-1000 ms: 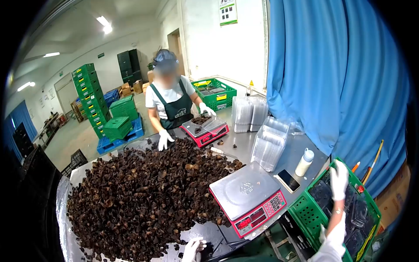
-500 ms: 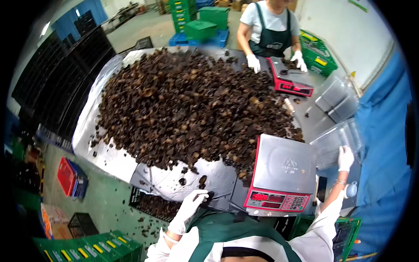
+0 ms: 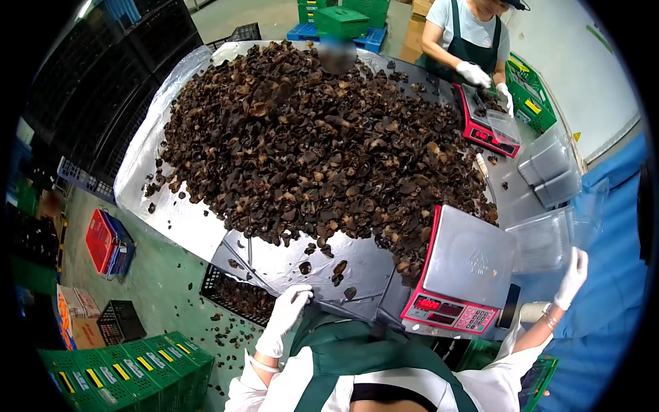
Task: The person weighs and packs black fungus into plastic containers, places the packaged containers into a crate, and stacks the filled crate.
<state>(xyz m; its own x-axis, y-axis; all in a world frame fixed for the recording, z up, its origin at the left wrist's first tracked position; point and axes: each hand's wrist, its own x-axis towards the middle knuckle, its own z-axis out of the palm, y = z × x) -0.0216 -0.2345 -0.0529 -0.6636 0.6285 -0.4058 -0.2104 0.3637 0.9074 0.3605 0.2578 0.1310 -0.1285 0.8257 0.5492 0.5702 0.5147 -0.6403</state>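
My left hand [image 3: 287, 317], white-gloved, is at the table's near edge with its fingers curled together and nothing visible in them. Dark dried pieces [image 3: 338, 272] lie just beyond it. At the right, my gloved right hand [image 3: 571, 280] has its fingers closed at the lower edge of a clear plastic container [image 3: 592, 211], beside a stack of clear containers [image 3: 542, 242]. Between my hands stands a red scale [image 3: 470, 264] with a bare metal plate and a lit display. A large heap of dark dried pieces [image 3: 309, 144] covers much of the table [image 3: 182, 223].
Across the table a co-worker [image 3: 473, 41] has gloved hands over a second red scale [image 3: 489, 136]. More clear containers [image 3: 549, 165] stand nearby. A black crate [image 3: 240, 299] sits below the near edge, and green crates [image 3: 137, 371] stand at lower left.
The view has swung down and left. My right hand has gone from the green crate to the clear containers, and one now appears raised at its fingers. The co-worker's hands have shifted.
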